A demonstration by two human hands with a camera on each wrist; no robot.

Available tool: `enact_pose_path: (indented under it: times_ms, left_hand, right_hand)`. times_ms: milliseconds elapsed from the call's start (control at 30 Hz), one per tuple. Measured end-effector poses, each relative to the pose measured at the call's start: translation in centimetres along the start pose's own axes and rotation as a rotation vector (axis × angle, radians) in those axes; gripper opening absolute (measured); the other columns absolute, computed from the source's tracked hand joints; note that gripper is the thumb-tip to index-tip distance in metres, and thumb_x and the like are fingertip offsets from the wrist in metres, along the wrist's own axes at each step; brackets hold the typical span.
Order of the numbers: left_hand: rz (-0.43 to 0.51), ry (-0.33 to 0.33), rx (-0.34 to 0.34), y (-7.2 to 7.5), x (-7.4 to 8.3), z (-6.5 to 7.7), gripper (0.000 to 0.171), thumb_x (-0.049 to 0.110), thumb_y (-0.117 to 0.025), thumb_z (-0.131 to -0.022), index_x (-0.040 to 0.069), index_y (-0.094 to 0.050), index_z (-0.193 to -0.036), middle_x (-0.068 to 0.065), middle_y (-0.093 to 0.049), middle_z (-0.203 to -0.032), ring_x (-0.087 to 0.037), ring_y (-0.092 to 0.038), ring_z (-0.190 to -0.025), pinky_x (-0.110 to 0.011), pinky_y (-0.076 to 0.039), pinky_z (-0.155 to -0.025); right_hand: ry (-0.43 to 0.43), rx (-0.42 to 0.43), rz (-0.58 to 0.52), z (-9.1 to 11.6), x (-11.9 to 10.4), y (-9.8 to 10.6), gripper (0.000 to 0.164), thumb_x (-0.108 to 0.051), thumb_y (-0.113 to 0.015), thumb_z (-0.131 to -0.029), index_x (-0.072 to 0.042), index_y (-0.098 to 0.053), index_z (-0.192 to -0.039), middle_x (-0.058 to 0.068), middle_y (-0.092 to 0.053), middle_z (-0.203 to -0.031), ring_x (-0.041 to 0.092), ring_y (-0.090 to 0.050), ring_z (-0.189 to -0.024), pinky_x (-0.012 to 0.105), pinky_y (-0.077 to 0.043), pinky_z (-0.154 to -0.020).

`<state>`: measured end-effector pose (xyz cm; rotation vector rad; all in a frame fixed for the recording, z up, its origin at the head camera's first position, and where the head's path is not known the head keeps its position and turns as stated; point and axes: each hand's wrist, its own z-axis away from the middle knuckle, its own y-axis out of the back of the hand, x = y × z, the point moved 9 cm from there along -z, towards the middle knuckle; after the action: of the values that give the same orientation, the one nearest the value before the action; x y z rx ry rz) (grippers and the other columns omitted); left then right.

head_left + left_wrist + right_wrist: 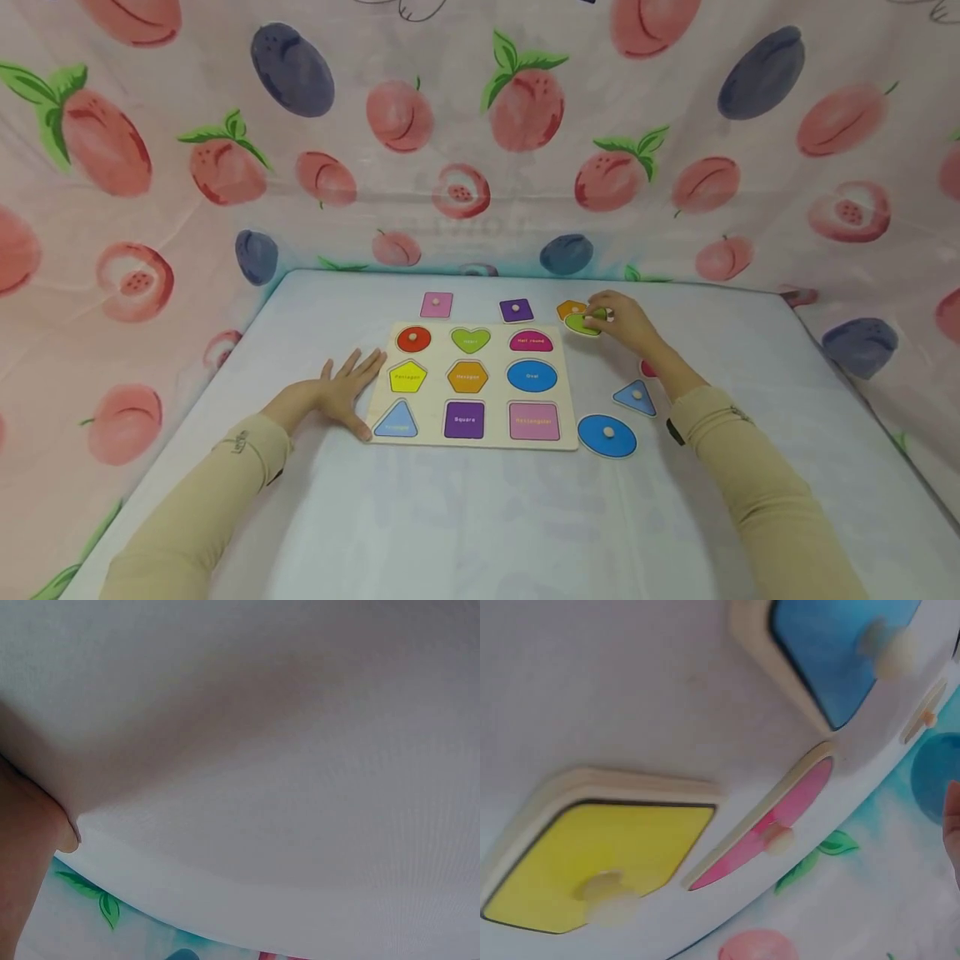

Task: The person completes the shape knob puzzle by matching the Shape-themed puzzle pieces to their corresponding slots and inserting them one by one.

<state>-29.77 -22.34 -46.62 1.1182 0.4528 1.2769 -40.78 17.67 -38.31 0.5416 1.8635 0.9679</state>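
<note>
My left hand (345, 393) rests on the table with fingers spread, touching the left edge of the wooden shape board (438, 437). A red circle piece (413, 339) with a knob sits in the board's upper left slot; the other slots show printed shapes and words. Beyond the board's upper right corner, my right hand (627, 322) pinches a green knobbed puzzle piece (577, 325), its fingers hiding part of it. That piece overlaps an orange piece (570, 307) in the head view; whether they touch, I cannot tell. Part of the left hand (30, 847) shows in the left wrist view.
Behind the board lie a pink piece (435, 309) and a purple square piece (515, 314). To its right are a blue oval (606, 443) and a blue triangle (634, 403). The right wrist view shows a yellow piece (607, 847) and a pink half-round piece (765, 840). Fruit-patterned cloth (465, 225) surrounds the table.
</note>
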Motion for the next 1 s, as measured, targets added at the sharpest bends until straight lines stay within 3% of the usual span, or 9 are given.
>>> enact_pose_path:
  times_ms: [300,533,833,1000]
  left_hand:
    - [0.007,-0.009,-0.004,0.2,-0.1,-0.3,0.137,0.06,-0.08,-0.059,0.007,0.006,-0.15,-0.017,0.014,-0.158,-0.045,0.017,-0.142,-0.073,0.012,-0.104]
    - [0.01,-0.012,-0.008,0.3,0.1,-0.4,0.137,0.059,-0.08,-0.059,0.007,0.006,-0.15,-0.017,0.014,-0.158,-0.045,0.017,-0.141,-0.073,0.012,-0.104]
    - [0.031,-0.004,0.004,0.3,0.4,-0.1,0.135,0.056,-0.081,-0.059,0.006,0.004,-0.15,-0.017,0.013,-0.158,-0.045,0.016,-0.142,-0.073,0.012,-0.104]
    - [0.018,0.003,0.013,0.1,0.1,0.0,0.134,0.056,-0.081,-0.059,0.006,0.004,-0.15,-0.017,0.011,-0.158,-0.045,0.014,-0.142,-0.073,0.011,-0.104]
  right_hand:
    - [0.024,0.018,-0.018,-1.1,-1.8,-0.7,0.018,-0.009,-0.073,-0.081,0.006,-0.068,-0.09,0.024,-0.064,-0.104,0.039,-0.055,-0.105,0.053,-0.045,-0.095]
    - [0.02,-0.005,-0.11,-1.4,-2.4,-2.1,0.017,-0.009,-0.072,-0.082,0.005,-0.066,-0.09,0.024,-0.065,-0.107,0.038,-0.056,-0.106,0.052,-0.047,-0.094]
    - [0.064,-0.02,-0.056,-2.2,-4.7,-3.6,0.015,-0.011,-0.072,-0.082,0.002,-0.067,-0.086,0.02,-0.068,-0.097,0.031,-0.058,-0.091,0.045,-0.051,-0.087]
    - [0.054,-0.034,-0.048,-2.7,-5.9,-4.6,0.016,-0.013,-0.072,-0.082,0.001,-0.067,-0.087,0.019,-0.068,-0.099,0.031,-0.059,-0.094,0.046,-0.051,-0.089]
